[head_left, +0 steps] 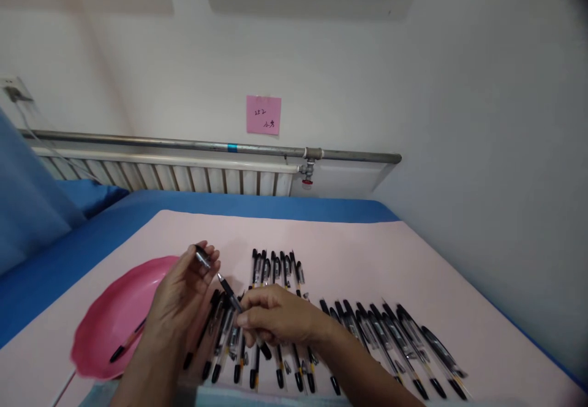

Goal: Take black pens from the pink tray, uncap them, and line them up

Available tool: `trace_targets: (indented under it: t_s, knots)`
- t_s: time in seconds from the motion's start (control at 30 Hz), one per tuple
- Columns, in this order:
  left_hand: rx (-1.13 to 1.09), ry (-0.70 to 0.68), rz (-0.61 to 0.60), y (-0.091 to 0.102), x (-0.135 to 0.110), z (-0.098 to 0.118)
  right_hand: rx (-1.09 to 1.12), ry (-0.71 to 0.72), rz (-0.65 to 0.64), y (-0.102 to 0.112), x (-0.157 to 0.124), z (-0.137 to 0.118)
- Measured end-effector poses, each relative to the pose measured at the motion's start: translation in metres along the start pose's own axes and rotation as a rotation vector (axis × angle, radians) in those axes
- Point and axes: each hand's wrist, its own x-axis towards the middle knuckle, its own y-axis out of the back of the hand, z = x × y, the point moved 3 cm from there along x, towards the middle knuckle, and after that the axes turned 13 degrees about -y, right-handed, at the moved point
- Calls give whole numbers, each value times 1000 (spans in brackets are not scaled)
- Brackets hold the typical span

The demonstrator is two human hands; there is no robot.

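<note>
My left hand [186, 281] is raised beside the pink plate, its fingers closed on a pen cap [203, 257] with a black end and a clear body. In my right hand [271, 315] is a pen [231, 293] with a dark grip, its bare metal tip pointing up and left toward the cap. A small gap separates tip and cap. Under and around my right hand lie several black-and-clear pen parts [223, 333], partly hidden by it. Another pen [127, 341] rests in the pink plate [87, 327], partly covered by my left forearm.
More pen parts [390, 333] lie in a row on the right of the pale pink table cover [349, 254], and a further group [275, 266] lies beyond my right hand. Behind the table's blue edge [275, 203] stand a radiator [206, 179] and a pipe [358, 156].
</note>
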Motion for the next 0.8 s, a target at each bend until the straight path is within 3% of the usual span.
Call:
trace_targets:
  t_s: [0.07,0.13,0.3,0.4,0.63,0.8]
  knots:
    - [-37,-26,62,5,5,6,-12,0,23,2,0,1]
    - [-52,-5,30,5,5,8,12,30,47,3,1,1]
    - [95,184,-256,-7,-10,-10,105,106,106,7,5,-1]
    - [194,266,-375,-14,-22,-18,144,113,75,9,5,-1]
    - [170,223,-410,-14,-27,-17,247,54,-117,9,0,-1]
    - [163,181,-427,-11,-24,-20,233,31,-91,7,0,-1]
